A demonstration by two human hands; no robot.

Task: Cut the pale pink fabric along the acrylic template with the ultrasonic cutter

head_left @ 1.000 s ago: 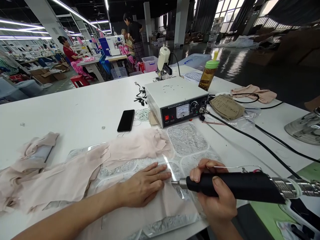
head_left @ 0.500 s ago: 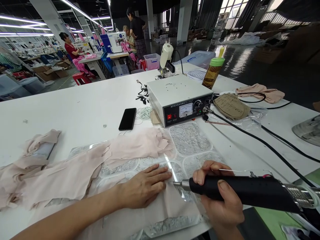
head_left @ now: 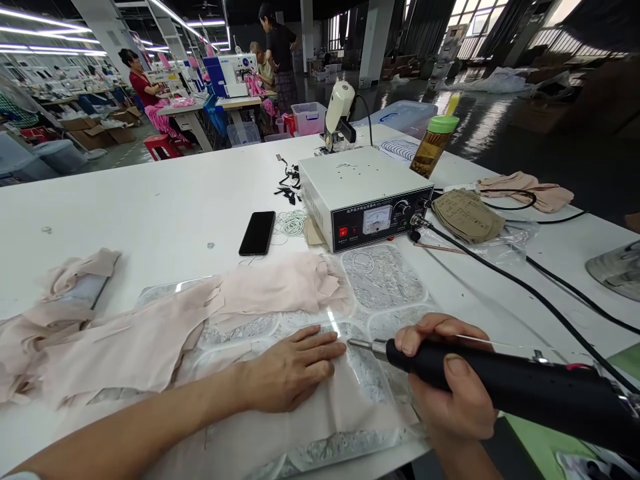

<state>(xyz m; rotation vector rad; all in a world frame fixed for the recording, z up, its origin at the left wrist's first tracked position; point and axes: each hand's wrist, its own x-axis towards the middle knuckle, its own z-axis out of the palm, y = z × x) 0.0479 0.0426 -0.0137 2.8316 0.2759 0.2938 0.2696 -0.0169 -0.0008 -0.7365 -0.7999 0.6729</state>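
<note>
My left hand (head_left: pixel 295 370) lies flat, fingers stretched out, on pale pink fabric (head_left: pixel 320 403) and the clear plastic sheet over a patterned silvery board (head_left: pixel 385 277). In my right hand (head_left: pixel 457 387) is a black ultrasonic welding handpiece (head_left: pixel 480 377), gripped around its barrel with the thumb on the near side. Its thin metal tip points left and sits right beside my left fingertips, low over the sheet. Whether the tip touches the surface I cannot tell. More pink fabric pieces (head_left: pixel 275 287) lie across the board's far side and off to the left.
Beyond the board stand a generator box (head_left: pixel 365 193) with a meter, a phone (head_left: pixel 257 233), and a green-lidded bottle (head_left: pixel 434 147). A black cable (head_left: pixel 505 270) crosses the right side to the box. Brown card pieces (head_left: pixel 467 215) lie there too. People sit at sewing machines behind.
The handpiece has moved slightly, its tip now further from me and level with my left fingertips. My left hand stays almost still. The whole view has shifted a little.
</note>
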